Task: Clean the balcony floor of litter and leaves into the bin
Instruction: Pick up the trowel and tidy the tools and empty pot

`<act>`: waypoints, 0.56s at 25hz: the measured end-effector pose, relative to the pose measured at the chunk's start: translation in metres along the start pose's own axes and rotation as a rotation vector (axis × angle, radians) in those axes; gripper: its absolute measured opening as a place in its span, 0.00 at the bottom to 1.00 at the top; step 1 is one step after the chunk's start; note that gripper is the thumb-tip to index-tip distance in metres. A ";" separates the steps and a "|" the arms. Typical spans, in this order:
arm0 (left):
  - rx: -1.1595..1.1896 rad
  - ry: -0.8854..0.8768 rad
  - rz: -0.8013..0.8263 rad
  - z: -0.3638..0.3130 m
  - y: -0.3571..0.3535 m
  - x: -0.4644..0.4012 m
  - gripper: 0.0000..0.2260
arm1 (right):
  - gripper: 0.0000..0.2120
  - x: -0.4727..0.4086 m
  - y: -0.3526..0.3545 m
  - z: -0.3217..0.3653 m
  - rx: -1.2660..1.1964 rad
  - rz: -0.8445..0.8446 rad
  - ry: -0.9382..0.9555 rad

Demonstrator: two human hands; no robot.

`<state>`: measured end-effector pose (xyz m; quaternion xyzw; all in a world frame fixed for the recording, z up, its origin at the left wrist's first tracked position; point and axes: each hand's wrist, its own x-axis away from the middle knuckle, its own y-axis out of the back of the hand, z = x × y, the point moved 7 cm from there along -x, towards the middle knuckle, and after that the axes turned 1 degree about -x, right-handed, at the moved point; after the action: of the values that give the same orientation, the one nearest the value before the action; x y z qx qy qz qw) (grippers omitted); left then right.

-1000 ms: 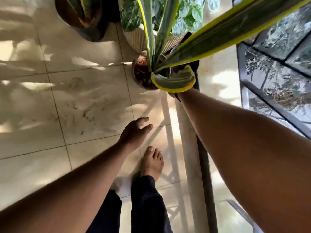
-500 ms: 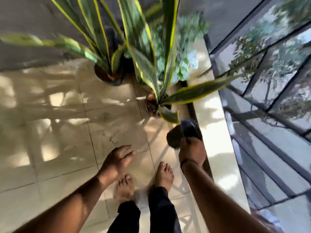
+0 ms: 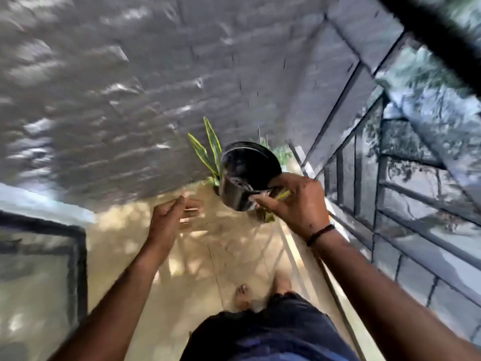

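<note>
Right hand [image 3: 299,204]: a black pot [image 3: 244,175] is gripped, tilted, perhaps with a leaf.
Left hand [image 3: 169,217]: held empty, fingers relaxed.

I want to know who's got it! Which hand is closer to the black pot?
Right. The right hand grips the black pot by its rim; the left hand hangs open, apart to the pot's left.

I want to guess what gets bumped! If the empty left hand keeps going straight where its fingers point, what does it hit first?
Probably the black pot that the right hand holds. The left hand points up and rightward at it, though blur makes depth unclear.
</note>
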<state>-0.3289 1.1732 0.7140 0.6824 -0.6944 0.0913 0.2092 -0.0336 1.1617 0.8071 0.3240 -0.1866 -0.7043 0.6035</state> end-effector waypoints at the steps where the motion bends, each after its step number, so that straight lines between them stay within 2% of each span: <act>1: 0.029 -0.023 -0.024 -0.036 -0.009 0.018 0.18 | 0.17 -0.004 0.019 0.024 -0.037 -0.041 0.055; 5: 0.209 -0.095 -0.063 -0.132 -0.044 0.037 0.27 | 0.18 -0.027 0.077 0.079 -0.056 -0.162 0.234; 7: 0.239 -0.172 0.008 -0.185 -0.064 0.038 0.31 | 0.19 -0.039 0.110 0.096 -0.094 -0.227 0.291; 10: 0.256 -0.265 0.115 -0.235 -0.087 0.049 0.31 | 0.20 -0.055 0.153 0.120 -0.129 -0.356 0.348; 14: 0.366 -0.303 0.166 -0.260 -0.093 0.055 0.30 | 0.09 -0.061 0.172 0.146 -0.180 -0.461 0.436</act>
<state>-0.1935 1.2258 0.9545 0.6555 -0.7434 0.1290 -0.0325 -0.0038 1.1671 1.0382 0.4461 0.0882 -0.7502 0.4799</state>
